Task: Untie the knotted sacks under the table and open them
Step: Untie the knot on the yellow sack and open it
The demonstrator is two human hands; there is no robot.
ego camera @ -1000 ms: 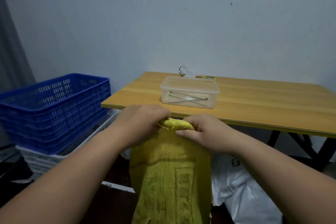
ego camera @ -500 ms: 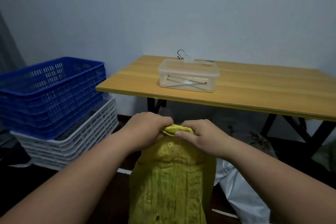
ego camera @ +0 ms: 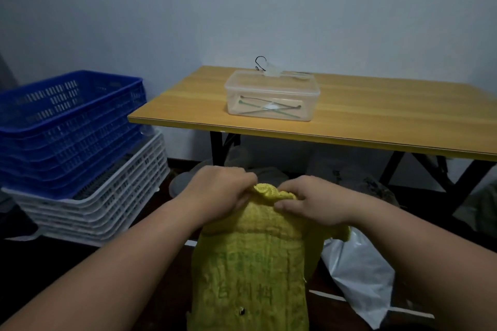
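- Knot point(ego camera: 271, 191) of bunched yellow weave is sitting right between your two hands, at the top of the yellow sack point(ego camera: 252, 271); both hands are gripping it.
- Your left hand point(ego camera: 219, 193) is curling over the left side of the bunch, fingers wrapped into the fabric; your right hand point(ego camera: 312, 203) is pinching the right side, thumb lying along the near face.
- The sack's long axis is running straight down from the grip toward you, standing upright, so the knot is the highest point and neither hand is nearer than the other.
- Whether the knot is loosening you cannot tell; the mouth is not open yet.
- Judging from this, you are needing to pull the two sides apart sideways, away from each other.
- Beyond the grip, grey sacks point(ego camera: 349, 172) are lying in shadow under the table point(ego camera: 376, 113), likely waiting their turn.
- Right of and below the grip, a white plastic bag point(ego camera: 360, 274) is touching the sack's side.
- Far left of the grip, blue crates point(ego camera: 70, 126) are resting on white crates point(ego camera: 102, 204), well apart.
- On the table a clear box point(ego camera: 271, 97) is standing, out of your way.
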